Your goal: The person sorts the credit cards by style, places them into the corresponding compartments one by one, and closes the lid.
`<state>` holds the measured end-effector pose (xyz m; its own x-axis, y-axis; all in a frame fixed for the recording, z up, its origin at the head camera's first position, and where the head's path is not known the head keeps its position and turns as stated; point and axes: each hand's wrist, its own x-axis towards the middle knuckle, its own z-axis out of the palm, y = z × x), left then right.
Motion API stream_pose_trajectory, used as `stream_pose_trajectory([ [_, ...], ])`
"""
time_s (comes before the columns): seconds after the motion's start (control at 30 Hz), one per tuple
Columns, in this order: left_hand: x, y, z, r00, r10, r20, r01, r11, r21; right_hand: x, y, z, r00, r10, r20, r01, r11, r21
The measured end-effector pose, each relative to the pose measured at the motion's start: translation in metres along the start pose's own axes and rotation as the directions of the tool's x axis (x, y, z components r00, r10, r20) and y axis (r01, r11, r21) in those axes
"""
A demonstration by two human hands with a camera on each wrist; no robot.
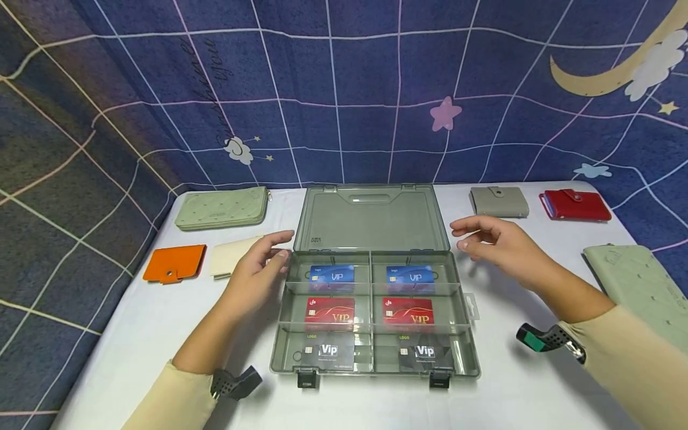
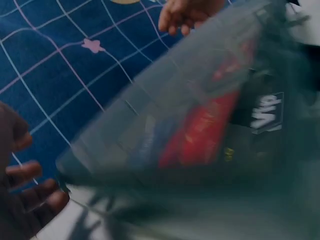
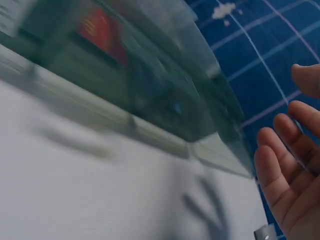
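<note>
A grey translucent plastic divider box (image 1: 372, 316) sits mid-table, its lid (image 1: 371, 218) folded back towards the curtain. In its compartments lie two blue VIP cards (image 1: 332, 277), two red VIP cards (image 1: 330, 313) and two black Vip cards (image 1: 329, 351), one per compartment. My left hand (image 1: 252, 275) hovers by the box's back left corner, fingers relaxed and holding nothing. At the opposite corner my right hand (image 1: 497, 245) is held in the air, loosely bent and likewise holding nothing. In the right wrist view its fingers (image 3: 270, 162) are apart from the box, which is blurred there.
On the left lie a green zip wallet (image 1: 223, 209), an orange card holder (image 1: 174, 263) and a cream wallet (image 1: 228, 257). Rightward are a grey card holder (image 1: 498, 202), a red card holder (image 1: 576, 205) and another green wallet (image 1: 639, 286). A patterned blue curtain (image 1: 371, 119) borders the table.
</note>
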<state>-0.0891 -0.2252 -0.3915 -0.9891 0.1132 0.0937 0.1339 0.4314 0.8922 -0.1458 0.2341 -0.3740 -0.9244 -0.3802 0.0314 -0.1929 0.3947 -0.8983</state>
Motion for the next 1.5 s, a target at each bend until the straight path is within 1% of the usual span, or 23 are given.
stream_pose_trajectory([
  [0.1, 0.018, 0.005, -0.001, 1.000, -0.007, 0.030, 0.005, 0.997, 0.081, 0.013, 0.008, -0.003, 0.999, 0.043, -0.003, -0.043, 0.998, 0.050],
  [0.17, 0.030, 0.006, -0.002, 0.999, -0.023, 0.049, 0.018, 0.995, 0.099, 0.021, 0.014, -0.005, 0.998, 0.070, 0.005, -0.070, 0.992, 0.109],
  [0.27, 0.046, 0.005, -0.001, 0.995, -0.074, 0.067, 0.069, 0.995, 0.075, 0.031, 0.025, -0.006, 0.993, 0.110, 0.052, -0.118, 0.971, 0.207],
  [0.37, 0.059, 0.001, 0.001, 0.988, -0.131, 0.081, 0.127, 0.991, 0.050, 0.041, 0.037, -0.005, 0.981, 0.142, 0.129, -0.176, 0.935, 0.308],
  [0.43, 0.066, -0.002, 0.002, 0.981, -0.174, 0.086, 0.172, 0.985, 0.032, 0.045, 0.041, -0.004, 0.971, 0.160, 0.176, -0.213, 0.914, 0.346],
  [0.53, 0.071, -0.006, 0.003, 0.970, -0.225, 0.096, 0.225, 0.974, 0.014, 0.049, 0.045, -0.003, 0.961, 0.180, 0.211, -0.249, 0.894, 0.372],
  [0.6, 0.074, -0.007, 0.003, 0.961, -0.250, 0.114, 0.251, 0.968, 0.008, 0.051, 0.047, -0.002, 0.959, 0.187, 0.214, -0.257, 0.892, 0.371],
  [0.77, 0.080, -0.012, 0.001, 0.950, -0.259, 0.177, 0.262, 0.965, 0.006, 0.054, 0.049, 0.000, 0.952, 0.207, 0.224, -0.279, 0.886, 0.370],
  [0.9, 0.083, -0.017, -0.002, 0.934, -0.286, 0.213, 0.303, 0.951, -0.055, 0.056, 0.049, 0.003, 0.948, 0.224, 0.226, -0.295, 0.883, 0.365],
  [1.0, 0.084, -0.019, -0.004, 0.929, -0.296, 0.223, 0.320, 0.944, -0.082, 0.056, 0.049, 0.005, 0.954, 0.216, 0.206, -0.280, 0.885, 0.371],
  [1.07, 0.085, -0.019, -0.005, 0.935, -0.284, 0.211, 0.310, 0.946, -0.097, 0.056, 0.048, 0.006, 0.963, 0.200, 0.180, -0.255, 0.893, 0.370],
  [1.13, 0.086, -0.018, -0.005, 0.946, -0.265, 0.188, 0.289, 0.950, -0.118, 0.055, 0.046, 0.005, 0.973, 0.179, 0.143, -0.219, 0.907, 0.360],
  [1.2, 0.087, -0.017, -0.004, 0.957, -0.244, 0.155, 0.265, 0.955, -0.135, 0.055, 0.044, 0.004, 0.984, 0.147, 0.100, -0.173, 0.923, 0.343],
  [1.3, 0.088, -0.014, -0.004, 0.976, -0.197, 0.094, 0.210, 0.966, -0.153, 0.056, 0.040, 0.002, 0.996, 0.085, 0.040, -0.094, 0.947, 0.308],
  [1.4, 0.090, -0.013, -0.003, 0.988, -0.149, 0.034, 0.153, 0.971, -0.181, 0.058, 0.036, 0.001, 0.999, 0.032, -0.009, -0.028, 0.959, 0.283],
  [1.5, 0.092, -0.011, -0.002, 0.994, -0.107, -0.016, 0.101, 0.974, -0.204, 0.061, 0.031, 0.000, 0.998, 0.004, -0.058, 0.011, 0.966, 0.258],
])
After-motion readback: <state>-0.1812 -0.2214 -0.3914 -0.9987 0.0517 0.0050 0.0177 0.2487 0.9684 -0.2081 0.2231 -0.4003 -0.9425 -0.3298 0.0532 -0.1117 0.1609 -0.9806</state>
